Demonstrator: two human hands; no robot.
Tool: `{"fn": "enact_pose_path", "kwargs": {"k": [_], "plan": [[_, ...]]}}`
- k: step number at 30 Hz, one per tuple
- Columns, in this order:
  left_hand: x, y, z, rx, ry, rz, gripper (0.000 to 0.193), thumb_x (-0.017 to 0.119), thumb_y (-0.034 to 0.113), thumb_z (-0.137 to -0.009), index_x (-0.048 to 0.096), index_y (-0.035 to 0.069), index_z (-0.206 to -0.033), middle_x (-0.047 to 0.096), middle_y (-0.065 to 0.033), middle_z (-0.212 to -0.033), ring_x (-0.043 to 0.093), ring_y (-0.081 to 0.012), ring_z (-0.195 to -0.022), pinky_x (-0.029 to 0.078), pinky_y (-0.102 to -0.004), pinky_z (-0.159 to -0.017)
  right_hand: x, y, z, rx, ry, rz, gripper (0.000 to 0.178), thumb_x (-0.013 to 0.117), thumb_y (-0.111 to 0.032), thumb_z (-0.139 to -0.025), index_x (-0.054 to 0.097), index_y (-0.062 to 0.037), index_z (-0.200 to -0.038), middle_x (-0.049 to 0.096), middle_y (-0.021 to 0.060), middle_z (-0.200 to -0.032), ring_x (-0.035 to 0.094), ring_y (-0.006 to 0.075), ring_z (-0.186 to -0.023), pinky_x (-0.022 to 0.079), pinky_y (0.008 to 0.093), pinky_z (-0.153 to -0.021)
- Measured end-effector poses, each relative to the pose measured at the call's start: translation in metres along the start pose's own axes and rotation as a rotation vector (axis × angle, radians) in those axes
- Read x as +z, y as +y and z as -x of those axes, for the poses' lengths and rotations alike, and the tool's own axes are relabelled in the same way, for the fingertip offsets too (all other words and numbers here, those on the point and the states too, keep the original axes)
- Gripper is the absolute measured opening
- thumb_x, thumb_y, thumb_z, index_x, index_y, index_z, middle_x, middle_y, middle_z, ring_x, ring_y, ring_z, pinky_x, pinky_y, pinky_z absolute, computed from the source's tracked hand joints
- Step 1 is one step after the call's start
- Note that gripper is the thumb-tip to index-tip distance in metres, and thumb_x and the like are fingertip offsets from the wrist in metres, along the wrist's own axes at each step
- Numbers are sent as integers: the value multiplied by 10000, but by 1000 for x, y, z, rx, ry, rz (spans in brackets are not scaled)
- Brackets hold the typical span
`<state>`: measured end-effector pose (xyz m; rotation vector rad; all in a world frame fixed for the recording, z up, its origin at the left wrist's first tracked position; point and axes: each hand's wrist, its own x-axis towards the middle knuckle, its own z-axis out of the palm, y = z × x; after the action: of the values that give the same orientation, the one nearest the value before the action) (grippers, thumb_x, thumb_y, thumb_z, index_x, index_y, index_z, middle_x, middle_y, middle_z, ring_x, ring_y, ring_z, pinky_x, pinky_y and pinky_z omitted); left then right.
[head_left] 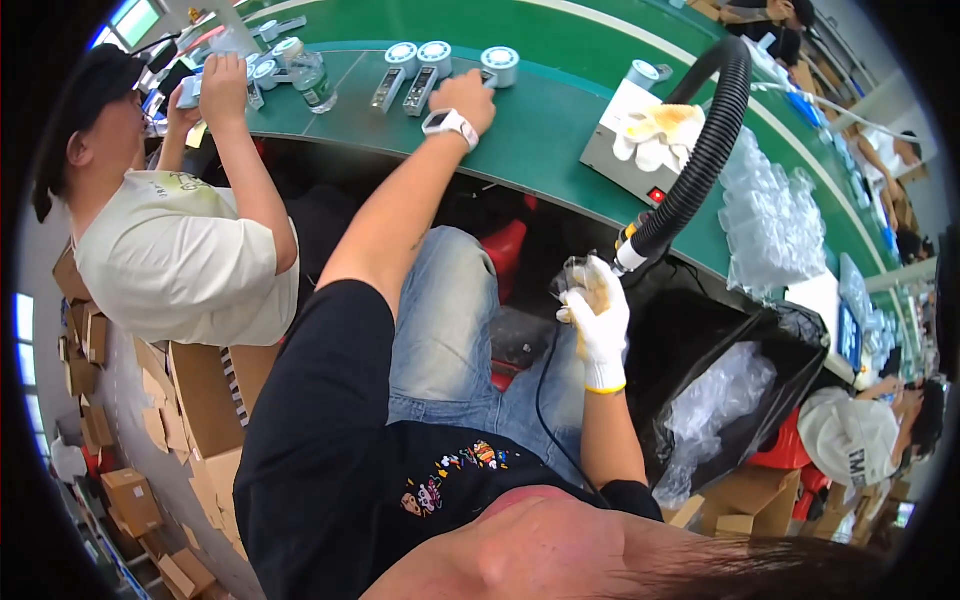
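Observation:
My bare left hand (464, 104), with a white watch at the wrist, reaches to the far bench. Its fingers are closed at the handle of a round-headed device (501, 66), white and pale blue, much of whose handle they hide. Left of it lie two similar devices (428, 75) with grey rectangular handles. My right hand (603, 318), in a white glove with yellow-brown stains, is closed on a crumpled clear plastic piece (573, 276) above my lap. Right beside these fingers is the metal nozzle of a black corrugated hose (708, 135).
A grey box (632, 150) with a lit red switch carries another glove (655, 135). Clear plastic trays (770, 215) are stacked to its right. A black bag (800, 335) of clear plastic stands below. A clear bottle (316, 85) and a seated co-worker (185, 255) are at left.

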<state>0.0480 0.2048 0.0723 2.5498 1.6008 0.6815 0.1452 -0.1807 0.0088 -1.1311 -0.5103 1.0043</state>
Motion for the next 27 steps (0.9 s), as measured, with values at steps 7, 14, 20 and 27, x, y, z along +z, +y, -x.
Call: {"fn": "enact_pose_path", "kwargs": {"k": [7,14,20,27], "plan": [[-7,99,200,-389,-405,1936,505,655,92,-1021,380,41,-1441,650,-164,-1287,723,-273,-1064,603,-423,-897,-8,21,-4,-459,52,685,706,814,51,-792,559,-27,-1446,684,91,-1183,666,122,-892,567,259,-750],[5,104,238,-289,-536,1845,494,665,122,-1025,395,52,-1433,661,-173,-1305,699,-306,-1159,587,-460,-972,-6,23,11,-373,216,575,642,882,-55,-767,631,-26,-1357,694,88,-1166,688,134,-894,589,301,-781],[-12,84,242,-346,-541,1777,423,685,88,-1010,497,-15,-1376,638,-200,-1377,671,-322,-1232,570,-463,-1019,1,16,16,-412,176,553,640,897,-68,-766,630,-35,-1347,693,67,-1121,671,121,-903,582,292,-776],[-4,84,245,-372,-430,1880,473,708,102,-1005,449,14,-1392,648,-200,-1355,667,-307,-1231,572,-442,-1022,-1,-8,22,-344,72,752,644,908,-114,-749,642,-62,-1332,688,71,-1132,685,137,-904,593,292,-769]]}}
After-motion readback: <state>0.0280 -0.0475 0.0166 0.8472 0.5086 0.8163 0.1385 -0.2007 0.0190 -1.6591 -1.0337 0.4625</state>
